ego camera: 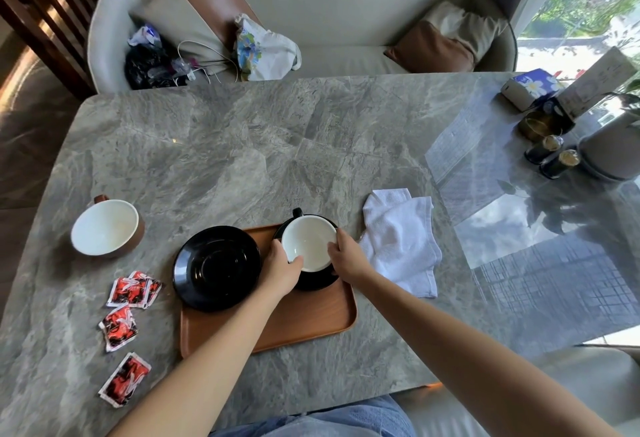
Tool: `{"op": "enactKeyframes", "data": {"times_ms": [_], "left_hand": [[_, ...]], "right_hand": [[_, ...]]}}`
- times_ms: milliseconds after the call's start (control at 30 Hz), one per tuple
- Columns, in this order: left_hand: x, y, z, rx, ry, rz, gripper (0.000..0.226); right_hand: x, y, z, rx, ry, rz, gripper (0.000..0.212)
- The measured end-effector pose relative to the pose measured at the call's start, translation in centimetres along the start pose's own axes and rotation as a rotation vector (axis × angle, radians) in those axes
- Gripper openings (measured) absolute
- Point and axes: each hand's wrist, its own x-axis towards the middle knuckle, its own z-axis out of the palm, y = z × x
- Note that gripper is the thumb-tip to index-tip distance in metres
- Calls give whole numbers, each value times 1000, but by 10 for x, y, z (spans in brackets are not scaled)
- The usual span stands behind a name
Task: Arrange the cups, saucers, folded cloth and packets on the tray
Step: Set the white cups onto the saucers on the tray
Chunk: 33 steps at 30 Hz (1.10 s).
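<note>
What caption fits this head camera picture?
Both hands hold the black cup on its saucer on the tray.

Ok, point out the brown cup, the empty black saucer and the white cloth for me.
brown cup [105, 227], head view, on its white inside.
empty black saucer [216, 267], head view, on its centre well.
white cloth [401, 239], head view, on its middle fold.
</note>
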Motion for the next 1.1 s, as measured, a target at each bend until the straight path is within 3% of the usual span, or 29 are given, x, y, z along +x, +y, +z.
{"op": "enactKeyframes", "data": {"times_ms": [333, 500, 633, 733, 867, 1100], "left_hand": [[2, 3, -4, 8, -41, 4, 46], [4, -1, -7, -47, -58, 9, 49], [6, -6, -20, -142, -29, 60, 58], [7, -7, -37, -246, 44, 121, 56], [11, -21, -71, -400, 191, 126, 42], [13, -89, -155, -596, 545, 2, 27]], "right_hand": [[0, 1, 2, 2, 4, 9, 3], [-3, -3, -2, 79, 60, 39, 27], [-5, -16, -4, -5, 257, -123, 40], [0, -41, 2, -86, 268, -305, 38], [8, -81, 30, -84, 156, -468, 35], [27, -150, 108, -117, -238, -511, 37]]}}
